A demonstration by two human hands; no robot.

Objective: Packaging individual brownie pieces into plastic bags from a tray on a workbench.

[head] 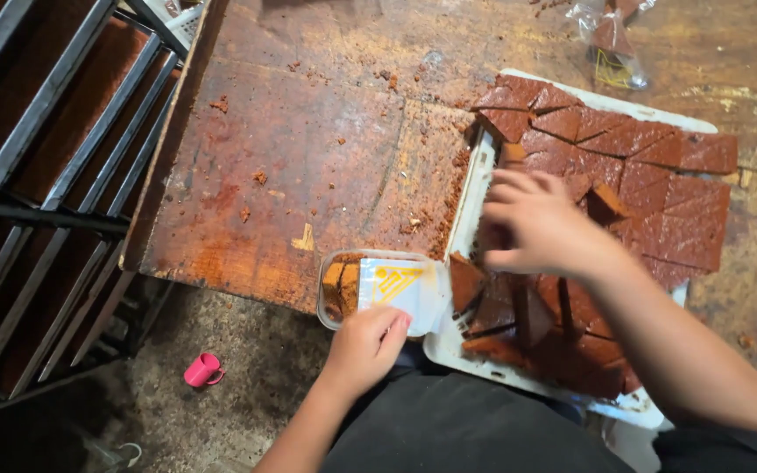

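While the left hand [365, 342] pinches the near edge of a clear plastic container [385, 293], thumb and fingers closed on its rim, the container hangs partly over the near edge of the wooden table [308, 158]. A white label with yellow-orange stripes [400, 285] lies across its top, and a few brown cake pieces show through the left end. The right hand [536, 226] hovers over the white tray [470, 197], fingers curled and spread loosely above the brown triangular cake pieces [659, 193]; whether it actually grips a piece is hard to say, since the fingertips are blurred and point away from the camera.

At the far edge of the table lies a crumpled clear bag with a yellow mark [615, 48], holding a couple of dark pieces. Crumbs litter the tabletop, thickest along the tray's left rim. Left of the container the board is open and bare apart from crumbs. The tray's near corner juts past the table toward the person's dark lap [457, 429].

To the far left stands a metal rack of dark trays [45, 175], cut off by the frame. A small pink cup [203, 370] lies on the rough floor below. The right forearm hides the tray's near right part.
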